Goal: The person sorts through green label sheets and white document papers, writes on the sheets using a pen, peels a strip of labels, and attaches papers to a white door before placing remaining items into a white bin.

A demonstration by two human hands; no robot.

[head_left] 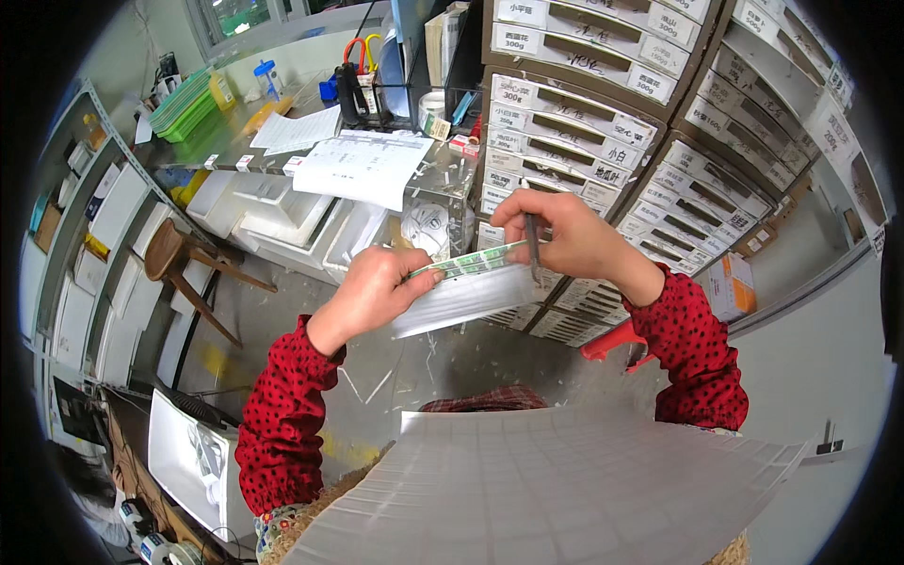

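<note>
My left hand (381, 285) is closed on the left end of a narrow green-and-white printed strip (466, 264), thumb on top. At the strip's right end is my right hand (576, 237), fingers closed round a slim dark metal tool (533, 247) that stands nearly upright; whether it is a knife cannot be made out. Whether these fingers also pinch the strip is hard to see. Just below the strip hangs a white sheet (471, 303), tilted. Closer to my body, a large translucent white sheet (556, 480) with faint grid lines spreads across the lower view.
Stacked label drawers (565, 122) rise ahead and to the right. On the bench at left lie papers (363, 168), scissors (361, 55) and green trays (184, 105). A wooden stool (179, 259), a white bin (193, 461) and a red plastic object (617, 347) stand around me.
</note>
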